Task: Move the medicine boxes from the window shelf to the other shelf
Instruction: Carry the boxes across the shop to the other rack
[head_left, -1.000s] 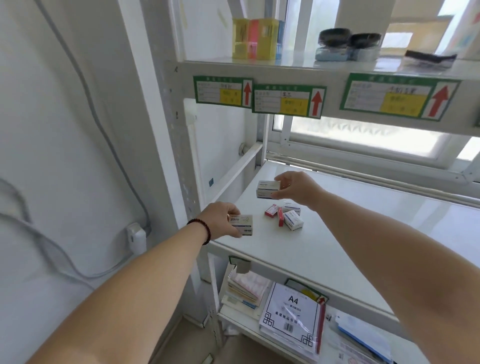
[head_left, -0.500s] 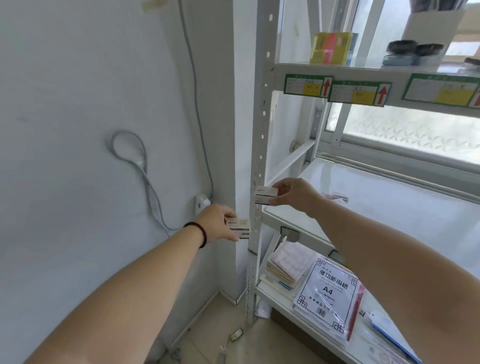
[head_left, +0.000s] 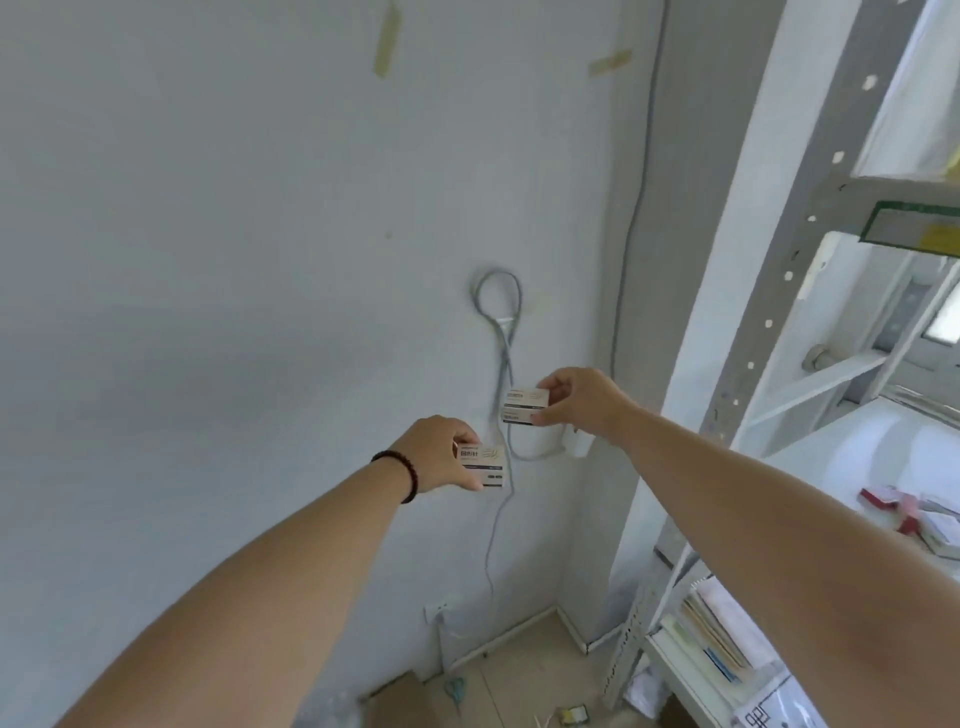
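My left hand (head_left: 439, 453), with a dark bead bracelet on the wrist, grips a small white medicine box (head_left: 484, 465) in front of the bare wall. My right hand (head_left: 582, 400) holds another white medicine box (head_left: 524, 405), slightly higher and to the right; it looks like two stacked boxes, but I cannot tell for sure. Both hands are held out in the air, left of the window shelf (head_left: 857, 467). Several small red and white boxes (head_left: 924, 519) lie on that shelf at the far right edge.
A grey metal upright (head_left: 769, 291) of the shelf rack stands to the right. A looped grey cable (head_left: 501, 332) hangs on the wall behind the hands. Papers and folders (head_left: 711, 639) fill the lower shelf. Scraps lie on the floor (head_left: 519, 691).
The view has swung left, away from the window shelf toward the wall. Both hands have carried their boxes off the shelf, out past the rack's upright.
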